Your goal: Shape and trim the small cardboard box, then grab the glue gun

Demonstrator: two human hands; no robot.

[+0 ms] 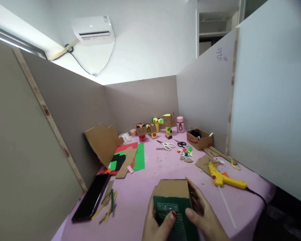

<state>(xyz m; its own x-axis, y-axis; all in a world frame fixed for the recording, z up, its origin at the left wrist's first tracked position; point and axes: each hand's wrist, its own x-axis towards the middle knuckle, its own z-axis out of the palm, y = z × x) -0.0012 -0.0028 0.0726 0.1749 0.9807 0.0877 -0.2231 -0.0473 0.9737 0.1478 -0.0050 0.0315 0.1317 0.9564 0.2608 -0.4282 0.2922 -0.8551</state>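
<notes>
A green cardboard box (pixel 175 201) with a brown top face and white printed symbols is between my two hands at the table's near edge. My left hand (pixel 157 221) wraps round its left side, the thumb with a red nail lying on the printed face. On the other side my right hand (pixel 203 211) grips the right edge, its thumb on the front and fingers behind. The lower part of the box runs out of the picture. To the right, a yellow hot glue gun (pixel 222 177) lies on a piece of cardboard (pixel 203 163) with a glue stick under it.
Coloured paper sheets (pixel 140 157) and cardboard pieces (pixel 100 144) lie left, behind a black tablet-like slab (pixel 91 199). Scissors (pixel 166 145), paper scraps (pixel 185 151) and a small carton (pixel 199 140) stand farther back, near cardboard figures (pixel 141 132) and a pink bottle (pixel 180 125). Partitions enclose the table.
</notes>
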